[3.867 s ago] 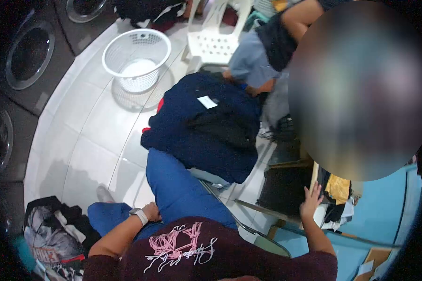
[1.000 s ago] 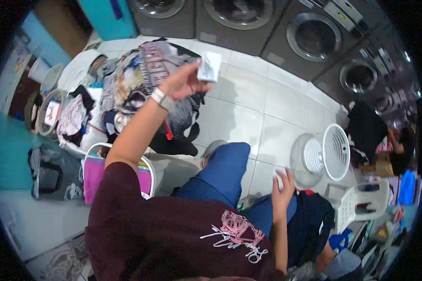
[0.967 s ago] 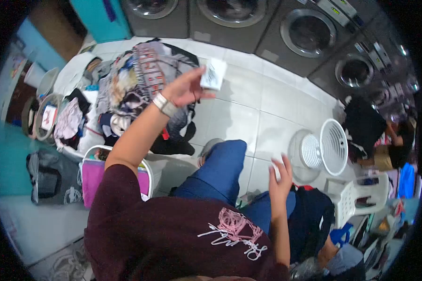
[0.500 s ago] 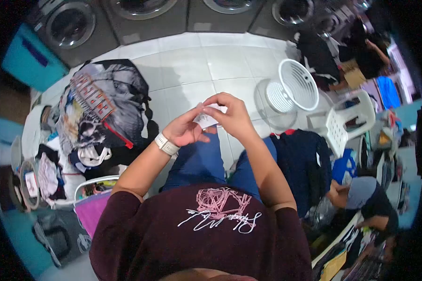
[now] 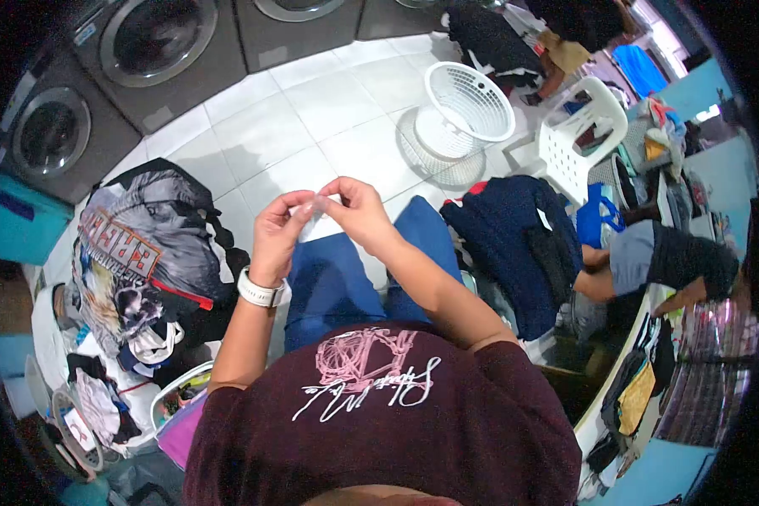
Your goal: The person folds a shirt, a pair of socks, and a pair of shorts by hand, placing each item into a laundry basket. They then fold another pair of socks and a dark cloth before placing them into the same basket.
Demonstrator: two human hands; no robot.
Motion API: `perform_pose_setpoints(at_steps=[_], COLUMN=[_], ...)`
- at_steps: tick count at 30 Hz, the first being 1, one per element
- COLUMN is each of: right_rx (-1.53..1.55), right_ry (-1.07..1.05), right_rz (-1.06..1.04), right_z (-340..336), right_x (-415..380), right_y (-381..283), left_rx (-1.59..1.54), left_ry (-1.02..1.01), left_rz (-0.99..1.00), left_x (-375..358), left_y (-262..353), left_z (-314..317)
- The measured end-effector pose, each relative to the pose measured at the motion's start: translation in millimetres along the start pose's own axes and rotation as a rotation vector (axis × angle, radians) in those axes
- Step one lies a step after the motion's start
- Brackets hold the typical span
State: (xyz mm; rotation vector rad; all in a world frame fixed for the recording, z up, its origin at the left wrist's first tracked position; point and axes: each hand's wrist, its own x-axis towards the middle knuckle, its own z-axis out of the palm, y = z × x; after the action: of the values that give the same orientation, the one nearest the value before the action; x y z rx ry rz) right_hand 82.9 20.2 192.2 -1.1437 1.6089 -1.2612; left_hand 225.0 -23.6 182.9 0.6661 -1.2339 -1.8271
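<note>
- left hand (image 5: 277,232) and right hand (image 5: 358,212) raised over the lap, fingertips meeting
- both pinch a small white slip (image 5: 319,206), mostly hidden; long axis can't tell
- white laundry basket (image 5: 468,105) tipped on the floor beyond

The left hand (image 5: 277,232) and the right hand (image 5: 358,212) meet above the blue-jeaned knees, fingers (image 5: 299,201) of both pinching a small thin pale slip (image 5: 319,205) between them. A white smartwatch (image 5: 259,292) sits on the left wrist. Left of the hands lies a heap of printed grey and black clothes (image 5: 139,261) on the white tiled floor (image 5: 270,126). Beyond the hands stands a white plastic laundry basket (image 5: 468,105), with a white plastic chair (image 5: 578,135) beside it. Right of the hands lies a dark navy garment pile (image 5: 510,244), another person's arm (image 5: 603,282) touching it.
</note>
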Motion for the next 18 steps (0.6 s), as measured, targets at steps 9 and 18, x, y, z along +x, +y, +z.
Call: perform_pose_setpoints(at_steps=[9,18], right_rx=[0.085,0.108], right_ry=[0.026,-0.004], right_rz=[-0.126,-0.222], right_z=[0,-1], right_x=[-16,-43], right_y=[-2,4], left_rx=[0.099,0.065], left_ry=[-0.092,0.048], left_rz=[-0.075,-0.124], left_x=[-17,-29], left_y=[27,3], left_z=[8,6])
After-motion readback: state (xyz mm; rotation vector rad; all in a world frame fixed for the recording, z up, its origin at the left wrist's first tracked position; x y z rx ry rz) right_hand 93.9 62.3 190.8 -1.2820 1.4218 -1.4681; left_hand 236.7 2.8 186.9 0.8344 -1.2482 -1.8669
